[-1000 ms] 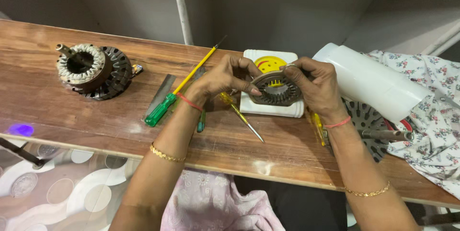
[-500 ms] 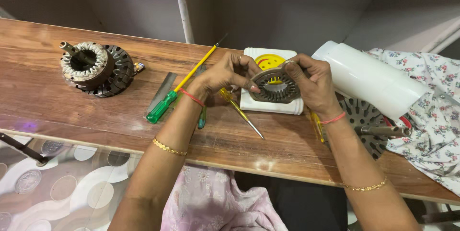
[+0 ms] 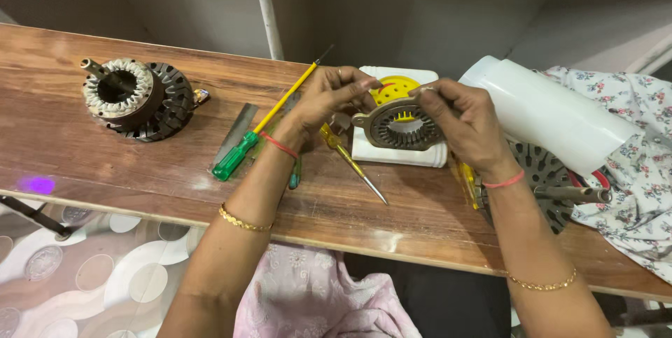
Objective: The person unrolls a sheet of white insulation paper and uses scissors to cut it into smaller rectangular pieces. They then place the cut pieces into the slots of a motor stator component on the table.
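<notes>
Both hands [image 3: 336, 96] [image 3: 458, 117] pinch the stator ring [image 3: 400, 126] above the white box [image 3: 399, 152]; a loosened pinch risks dropping it.

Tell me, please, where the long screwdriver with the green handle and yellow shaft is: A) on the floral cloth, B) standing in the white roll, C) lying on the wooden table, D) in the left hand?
C: the green-handled, yellow-shafted screwdriver lies flat on the brown wooden table, left of the left hand, touched by neither hand.

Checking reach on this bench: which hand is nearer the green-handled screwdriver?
Left. The left hand is just right of the green-handled screwdriver, almost against its yellow shaft; the right hand is farther right, beyond the slotted metal ring both hold.
</notes>
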